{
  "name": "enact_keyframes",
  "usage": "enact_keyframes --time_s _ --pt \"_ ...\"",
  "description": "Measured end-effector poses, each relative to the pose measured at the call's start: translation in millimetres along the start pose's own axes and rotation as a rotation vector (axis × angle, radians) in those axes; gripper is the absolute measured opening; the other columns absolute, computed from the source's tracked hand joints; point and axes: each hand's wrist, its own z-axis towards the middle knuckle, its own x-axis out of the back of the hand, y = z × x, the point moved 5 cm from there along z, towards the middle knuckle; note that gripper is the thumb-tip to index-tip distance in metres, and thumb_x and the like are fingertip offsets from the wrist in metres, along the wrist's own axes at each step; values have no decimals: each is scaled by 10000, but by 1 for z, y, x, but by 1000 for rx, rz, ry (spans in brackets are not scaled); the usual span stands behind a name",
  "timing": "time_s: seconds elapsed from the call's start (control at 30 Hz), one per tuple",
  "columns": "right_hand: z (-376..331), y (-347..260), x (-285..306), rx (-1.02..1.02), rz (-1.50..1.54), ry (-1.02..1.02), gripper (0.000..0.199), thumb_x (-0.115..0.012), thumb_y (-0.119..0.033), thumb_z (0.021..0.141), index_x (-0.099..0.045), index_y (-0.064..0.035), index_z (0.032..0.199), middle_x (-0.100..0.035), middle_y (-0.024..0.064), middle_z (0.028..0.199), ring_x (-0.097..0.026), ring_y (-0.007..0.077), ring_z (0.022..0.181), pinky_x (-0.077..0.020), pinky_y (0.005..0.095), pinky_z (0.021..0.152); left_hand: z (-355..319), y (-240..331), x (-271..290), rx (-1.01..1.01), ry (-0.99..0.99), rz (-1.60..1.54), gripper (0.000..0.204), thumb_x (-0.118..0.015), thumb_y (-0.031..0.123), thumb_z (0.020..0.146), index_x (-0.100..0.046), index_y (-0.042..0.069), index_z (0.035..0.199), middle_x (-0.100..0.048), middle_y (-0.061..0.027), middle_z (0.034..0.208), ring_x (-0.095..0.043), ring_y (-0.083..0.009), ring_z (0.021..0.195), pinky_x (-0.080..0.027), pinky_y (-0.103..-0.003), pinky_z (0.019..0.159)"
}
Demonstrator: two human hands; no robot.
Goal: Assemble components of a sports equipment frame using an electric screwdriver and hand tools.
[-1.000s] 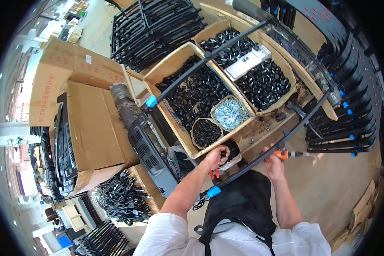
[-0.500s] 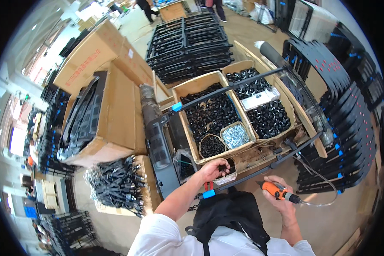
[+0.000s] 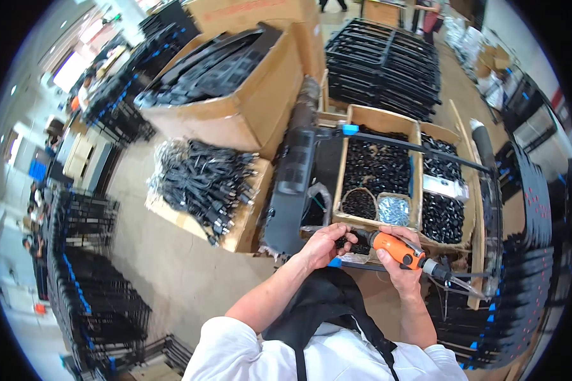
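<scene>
My right hand [image 3: 403,274] is wrapped round an orange air screwdriver [image 3: 395,247], whose hose trails off to the right. Its dark tip points left and meets the fingers of my left hand [image 3: 325,246]. Those fingers are pinched at the tip; whatever small piece they hold is too hidden to name. Just beyond both hands stands a wooden box [image 3: 344,166] full of small black parts. Inside its near end are a tub of silver screws [image 3: 394,210] and a tub of tiny dark screws [image 3: 358,205]. A black frame [image 3: 419,148] with blue tape lies across the boxes.
To the left, a cardboard box [image 3: 260,120] holds black plastic panels, beside a heap of black cables [image 3: 203,184]. Black frames [image 3: 388,63] are stacked ahead. More frames [image 3: 527,273] crowd the right side. A white box [image 3: 445,187] lies on black parts in the second bin.
My view has swung left. The screwdriver has come up from the lower right to my left hand, its tip now at those fingers. My left hand stays pinched near the boxes.
</scene>
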Motion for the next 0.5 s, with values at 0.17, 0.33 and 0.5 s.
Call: enact_keyframes --time_s 0.17,0.33,0.5 --pt "19 6 -60 -21 57 -123 532 -802 -23 892 -551 -11 1361 -673 181 1342 -671 254 1209 -547 406 1066 -12 12 42 -117 11 -207 218 -584 343 1119 -610 133 1070 -625 35 824 -527 -88 631 -395 -224 535" --pt "42 14 -113 -68 -31 -185 528 -806 -16 890 -555 -15 1354 -679 165 1334 -669 245 1222 -545 396 1076 -14 33 73 -103 49 -558 230 -604 363 1107 -609 138 1062 -547 51 775 -466 -87 600 -335 -238 502" --pt "63 26 -158 -74 -58 -176 540 -797 7 888 -543 -16 1364 -673 178 1348 -665 260 1241 -536 408 1096 -7 54 104 -127 6 -732 228 -607 359 1104 -614 132 1084 -556 39 800 -494 -110 641 -370 -251 537"
